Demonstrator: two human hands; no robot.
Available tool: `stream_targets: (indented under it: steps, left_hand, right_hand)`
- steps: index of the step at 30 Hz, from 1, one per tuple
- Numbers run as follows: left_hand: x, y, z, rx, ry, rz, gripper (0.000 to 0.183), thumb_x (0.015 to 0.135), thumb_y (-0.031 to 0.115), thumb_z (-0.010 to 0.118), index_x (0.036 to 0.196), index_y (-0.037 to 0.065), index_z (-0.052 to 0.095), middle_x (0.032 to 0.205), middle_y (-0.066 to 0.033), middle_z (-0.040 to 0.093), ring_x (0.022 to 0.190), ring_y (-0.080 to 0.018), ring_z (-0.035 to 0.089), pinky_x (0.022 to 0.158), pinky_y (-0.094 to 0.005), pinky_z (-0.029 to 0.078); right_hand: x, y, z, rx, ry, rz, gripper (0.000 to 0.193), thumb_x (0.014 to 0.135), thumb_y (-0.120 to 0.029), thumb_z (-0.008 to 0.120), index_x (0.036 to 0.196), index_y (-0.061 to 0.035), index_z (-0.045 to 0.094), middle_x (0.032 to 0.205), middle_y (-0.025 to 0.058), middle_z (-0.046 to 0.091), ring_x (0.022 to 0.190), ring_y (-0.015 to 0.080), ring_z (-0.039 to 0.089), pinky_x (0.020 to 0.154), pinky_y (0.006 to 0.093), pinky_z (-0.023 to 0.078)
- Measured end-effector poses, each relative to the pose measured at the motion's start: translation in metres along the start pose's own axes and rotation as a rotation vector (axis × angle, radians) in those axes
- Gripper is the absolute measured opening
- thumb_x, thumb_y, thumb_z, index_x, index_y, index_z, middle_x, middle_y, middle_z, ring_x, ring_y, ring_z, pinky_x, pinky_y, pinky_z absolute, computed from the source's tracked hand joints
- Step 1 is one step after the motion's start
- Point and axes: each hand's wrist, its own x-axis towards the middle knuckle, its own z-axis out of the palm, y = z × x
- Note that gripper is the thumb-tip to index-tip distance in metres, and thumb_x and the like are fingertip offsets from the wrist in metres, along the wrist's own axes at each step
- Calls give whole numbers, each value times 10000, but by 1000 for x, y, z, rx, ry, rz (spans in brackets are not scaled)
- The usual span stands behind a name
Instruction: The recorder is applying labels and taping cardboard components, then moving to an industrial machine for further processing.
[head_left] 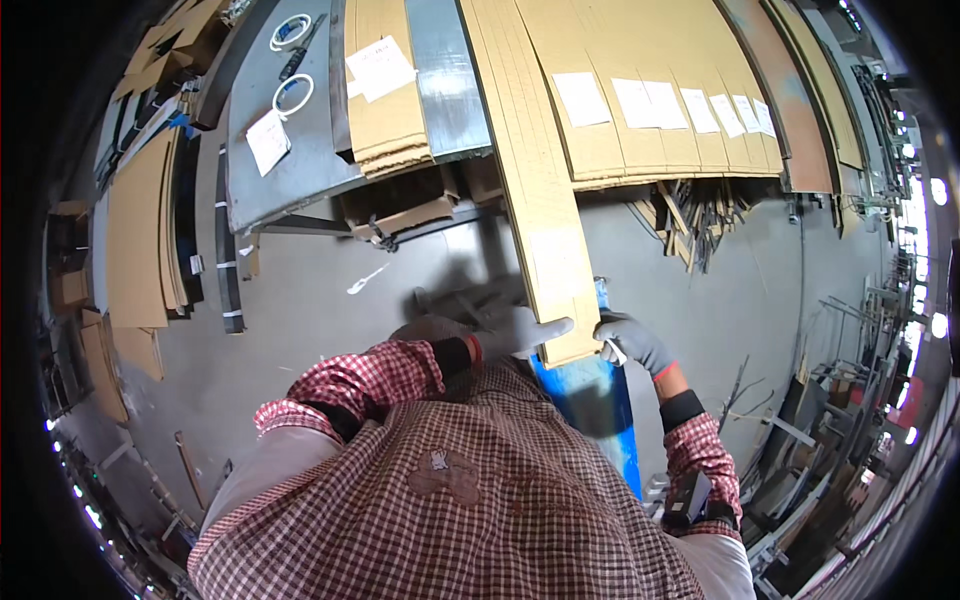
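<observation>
A long, narrow cardboard strip runs from the far table toward me, its near end just in front of my body. My left hand, in a grey glove, grips the strip's left edge close to that end, with a digit lying across the top. At the right corner of the same end is my right hand, also gloved, its fingers closed. A small whitish piece sticks out of them; its kind is unclear. Beneath the strip's end lies a blue, worn surface.
Cardboard sheets with white papers on them are stacked at the back right. A grey metal table carries tape rolls and a narrower cardboard stack. Offcuts hang below the sheets. Cardboard panels lean at left.
</observation>
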Motion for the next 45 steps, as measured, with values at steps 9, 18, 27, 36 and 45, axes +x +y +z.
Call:
stream_targets:
  steps: [9, 18, 27, 36, 45]
  left_hand:
    - [-105, 119, -37, 290, 167, 152, 597, 830, 297, 737, 1259, -57, 519, 825, -119, 678, 754, -188, 659, 722, -310, 507]
    - [-96, 87, -73, -96, 147, 173, 312, 843, 163, 709, 1064, -30, 602, 1064, -124, 653, 845, -154, 639, 749, -274, 528]
    - [57, -48, -80, 801, 62, 212, 246, 884, 229, 591, 919, 0, 675, 748, -100, 646, 617, -196, 606, 622, -352, 523]
    - [111, -136, -68, -116, -205, 315, 254, 977, 162, 486, 1192, 56, 570, 1008, -87, 638, 789, -158, 595, 683, -329, 513]
    - [-19, -82, -97, -435, -59, 250, 294, 993, 166, 460, 1242, 112, 606, 1097, -94, 655, 686, -127, 591, 599, -281, 495]
  right_hand:
    - [-9, -185, 22, -343, -173, -260, 454, 822, -70, 529, 1274, -54, 568, 1004, 151, 669, 756, 220, 637, 717, 325, 504]
    - [24, -211, -37, -204, -208, -35, 203, 845, -61, 594, 1015, -50, 704, 774, 101, 680, 633, 144, 618, 576, 287, 474]
    - [146, 50, -53, -646, -38, -180, 300, 805, -237, 651, 1021, -31, 681, 892, 156, 701, 802, 282, 673, 750, 358, 519]
    - [98, -61, -7, -215, 898, -2, 512, 883, -300, 635, 1247, 39, 517, 1081, 246, 593, 918, 275, 600, 839, 404, 489]
    - [68, -87, 107, -1080, 776, 249, 963, 606, -393, 773, 1425, -89, 368, 1433, 301, 320, 1243, 485, 390, 1007, 557, 330]
